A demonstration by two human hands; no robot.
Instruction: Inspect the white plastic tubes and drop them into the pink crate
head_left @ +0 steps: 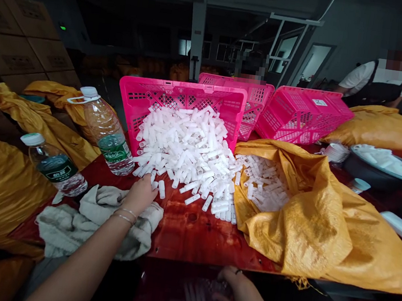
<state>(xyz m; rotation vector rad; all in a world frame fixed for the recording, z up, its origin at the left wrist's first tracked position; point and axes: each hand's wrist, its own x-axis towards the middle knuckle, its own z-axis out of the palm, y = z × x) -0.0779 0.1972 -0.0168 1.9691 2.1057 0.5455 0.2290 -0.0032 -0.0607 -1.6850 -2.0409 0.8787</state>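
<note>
A large heap of short white plastic tubes (187, 144) spills from a tipped pink crate (183, 88) onto the red tabletop (189, 238). At the heap's near left edge, my left hand (142, 193) has its fingers closed on a white tube (153, 177). Another loose tube (161, 189) lies just right of those fingertips. Below the table's front edge, my right hand (236, 293) hovers over a dim pink container (155, 297) with several white tubes (194, 295) in it. Its thumb and forefinger are apart, and the other fingers are partly hidden.
A grey cloth (99, 216) lies under my left forearm, near two water bottles (112, 134) (56, 166). To the right, an open yellow sack (298, 222) holds more tubes. Pink crates (302, 114) stand behind, a dark basin (380, 169) at right. A person (378, 80) stands beyond.
</note>
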